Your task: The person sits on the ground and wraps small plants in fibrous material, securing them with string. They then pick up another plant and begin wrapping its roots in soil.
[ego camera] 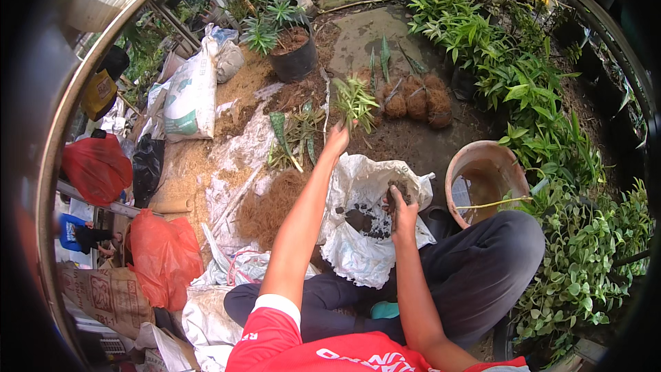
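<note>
My left hand (338,139) is closed around the lower end of a leafy green cutting (356,103), held out above the ground. In my right hand (404,212) is a clump of dark soil (400,191), over a white woven sack (343,248). The sack's mouth is rolled open, with loose dark soil (359,221) inside. Left of my left forearm lies a heap of brown coconut fibre (271,206). Beyond it are loose cuttings (302,126) and a snake plant leaf (279,132). Past the cutting, bound balls of coconut fibre (417,98) sit in a row, with snake plant leaves behind them.
A clay-coloured tub (488,160) of murky water stands by my right knee. Leafy plants (542,98) line the right side. A black-potted plant (294,59), a filled white sack (191,93) and red plastic bags (162,253) stand leftward. A person (85,232) is at far left.
</note>
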Motion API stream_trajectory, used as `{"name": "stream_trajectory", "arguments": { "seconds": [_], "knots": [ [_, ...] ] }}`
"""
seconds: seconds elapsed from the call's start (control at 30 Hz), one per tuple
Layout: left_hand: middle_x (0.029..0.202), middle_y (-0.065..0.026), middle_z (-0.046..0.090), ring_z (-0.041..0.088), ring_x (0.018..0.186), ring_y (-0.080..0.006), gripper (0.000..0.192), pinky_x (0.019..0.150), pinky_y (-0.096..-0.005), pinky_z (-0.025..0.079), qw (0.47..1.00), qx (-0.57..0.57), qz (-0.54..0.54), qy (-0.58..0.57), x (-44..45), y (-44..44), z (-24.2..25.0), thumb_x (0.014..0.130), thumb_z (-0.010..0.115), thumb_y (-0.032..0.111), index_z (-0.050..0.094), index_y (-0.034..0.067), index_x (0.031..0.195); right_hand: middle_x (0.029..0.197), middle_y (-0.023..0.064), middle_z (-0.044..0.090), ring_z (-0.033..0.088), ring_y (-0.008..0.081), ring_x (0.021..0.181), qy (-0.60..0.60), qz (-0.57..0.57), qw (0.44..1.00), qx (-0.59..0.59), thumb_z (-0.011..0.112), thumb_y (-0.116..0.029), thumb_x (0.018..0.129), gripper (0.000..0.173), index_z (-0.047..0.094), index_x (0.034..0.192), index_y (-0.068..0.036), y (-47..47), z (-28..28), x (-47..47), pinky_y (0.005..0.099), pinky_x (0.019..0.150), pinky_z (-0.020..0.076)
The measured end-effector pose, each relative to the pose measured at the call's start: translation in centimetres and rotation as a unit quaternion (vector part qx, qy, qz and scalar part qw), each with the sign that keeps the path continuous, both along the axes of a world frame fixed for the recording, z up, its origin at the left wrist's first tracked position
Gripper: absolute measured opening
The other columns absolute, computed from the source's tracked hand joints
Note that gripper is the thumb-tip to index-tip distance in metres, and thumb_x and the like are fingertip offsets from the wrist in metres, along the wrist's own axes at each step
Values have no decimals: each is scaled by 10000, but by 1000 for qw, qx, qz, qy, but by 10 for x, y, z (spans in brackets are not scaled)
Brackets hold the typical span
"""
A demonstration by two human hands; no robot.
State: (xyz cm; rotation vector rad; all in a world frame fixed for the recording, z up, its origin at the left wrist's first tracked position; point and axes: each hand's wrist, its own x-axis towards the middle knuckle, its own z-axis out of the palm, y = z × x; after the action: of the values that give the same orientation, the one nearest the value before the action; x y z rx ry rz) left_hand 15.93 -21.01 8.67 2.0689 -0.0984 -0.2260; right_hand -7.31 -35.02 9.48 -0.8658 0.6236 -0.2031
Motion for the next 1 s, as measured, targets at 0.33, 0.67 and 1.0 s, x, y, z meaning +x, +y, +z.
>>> {"name": "stream_trajectory", "arguments": {
  "seconds": [0.33, 0.67, 1.0],
  "knots": [
    [1584, -143, 62, -32, 1458, -335, 663, 1119, -603, 60, 988, -79, -20, 134, 16, 0, 21, 902, 308, 717, 582, 259, 1295, 1007, 50, 641, 619, 150, 750, 8, 9, 1000, -5, 691, -208, 855, 391, 577, 1186, -35, -2, -3, 1, 270, 631, 486],
    [1596, -97, 71, 97, 1452, -324, 614, 1127, -558, 110, 969, -117, -51, 210, 10, 13, 15, 935, 404, 606, 414, 254, 1439, 1016, 54, 644, 624, 154, 756, 29, 26, 999, -11, 679, -236, 861, 413, 574, 1205, -34, 0, -9, 2, 274, 633, 479],
    [1175, -168, 522, 439, 1159, -351, 292, 927, -531, 326, 917, 345, 26, -196, -17, 17, 21, 930, 517, 295, 636, 95, 1107, 879, 30, 647, 620, 135, 706, 30, 28, 999, -3, 652, -250, 879, 265, 618, 1074, -74, 2, -6, 1, 274, 586, 477]
  ]
}}
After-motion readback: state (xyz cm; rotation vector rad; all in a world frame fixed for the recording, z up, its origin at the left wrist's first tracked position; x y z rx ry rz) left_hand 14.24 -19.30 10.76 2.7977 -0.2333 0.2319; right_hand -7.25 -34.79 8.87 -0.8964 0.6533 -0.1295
